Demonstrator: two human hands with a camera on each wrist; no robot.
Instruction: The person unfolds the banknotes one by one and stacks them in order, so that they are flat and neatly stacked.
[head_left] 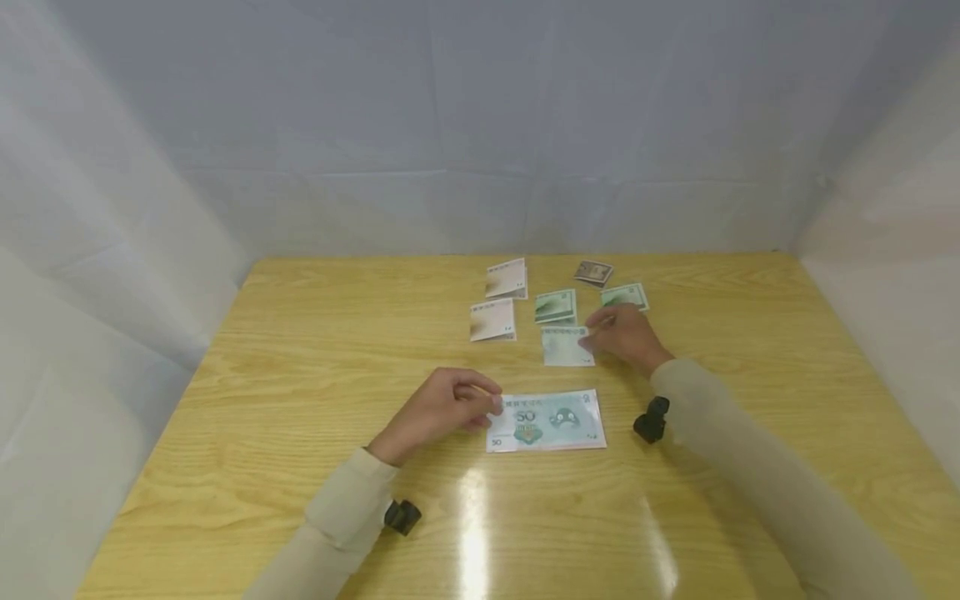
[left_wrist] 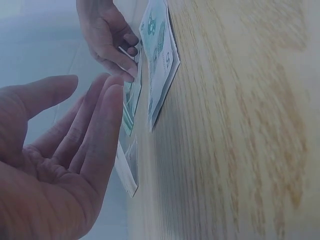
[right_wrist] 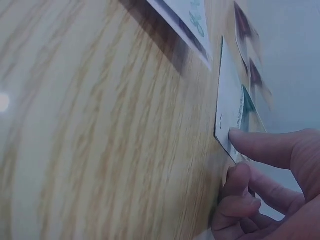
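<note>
The folded, pale green paper banknote (head_left: pixel 562 352) lies at the middle of the table, its right edge pinched by your right hand (head_left: pixel 628 337), with your thumb on its face. Your left hand (head_left: pixel 442 406) grips nothing; its fingers reach, loosely extended, to the left end of a flat, pale rectangular paper note with teal print and a "50" (head_left: pixel 558 429). You cannot tell from here whether they touch it. That note lies just near of the pinched one, and another paper edge shows beneath it.

Just far of your right hand's note stands a folded green paper note (head_left: pixel 555 305); a second folded green note (head_left: pixel 628 294) sits to its right, partly behind your right hand. Farther back lies a small, dark brown folded note (head_left: pixel 595 272). To the left, two folded whitish notes with brown shading (head_left: pixel 492 319) stand one behind the other on the yellowish wood-grain table (head_left: pixel 300 375).
</note>
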